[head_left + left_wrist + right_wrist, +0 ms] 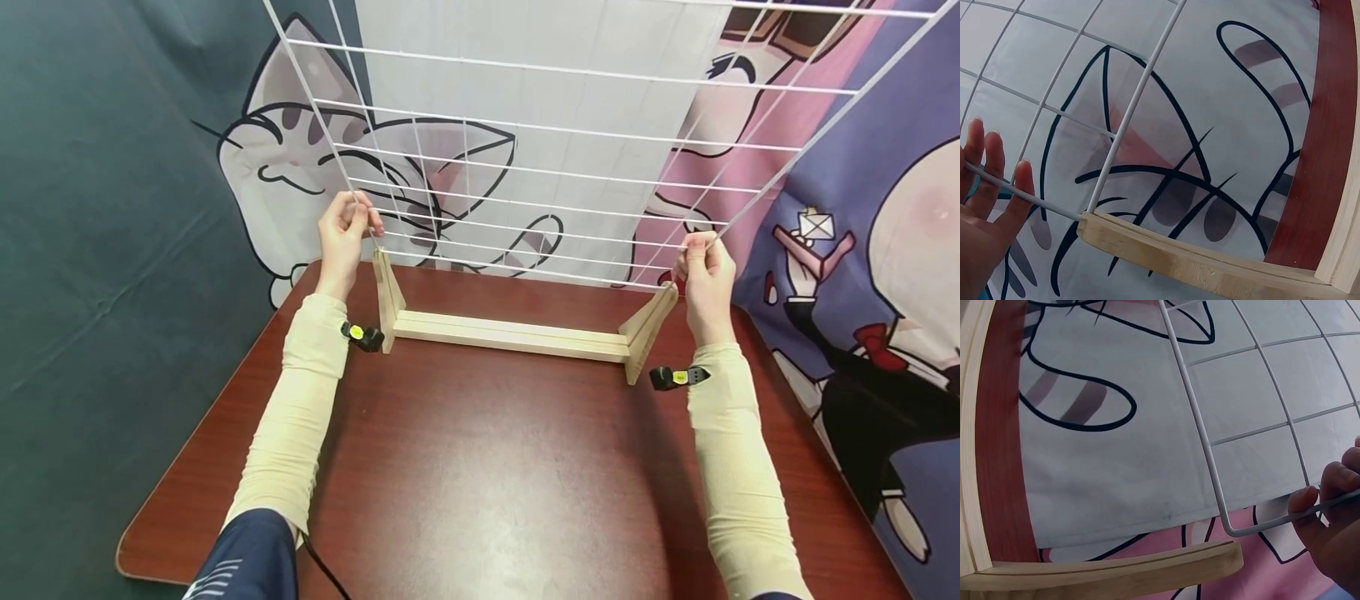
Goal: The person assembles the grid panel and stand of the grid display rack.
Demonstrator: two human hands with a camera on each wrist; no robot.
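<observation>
A white wire grid panel (pixel 525 129) stands upright between both hands, its lower edge by the tops of a wooden stand (pixel 510 333). My left hand (pixel 347 229) grips the left side wire just above the left wooden upright (pixel 386 292). In the left wrist view, the grid's corner meets the grooved end of that upright (pixel 1179 250). My right hand (pixel 703 267) pinches the right side wire near the right upright (pixel 648 329). The right wrist view has the rounded grid corner (pixel 1232 530) slightly apart from the upright's grooved tip (pixel 1229 553).
The stand rests on a reddish-brown table (pixel 487 467), toward its far edge. A cartoon-printed cloth (pixel 600 167) hangs behind, with a dark green cloth (pixel 112 208) at the left. A cable (pixel 326 567) hangs by the left sleeve.
</observation>
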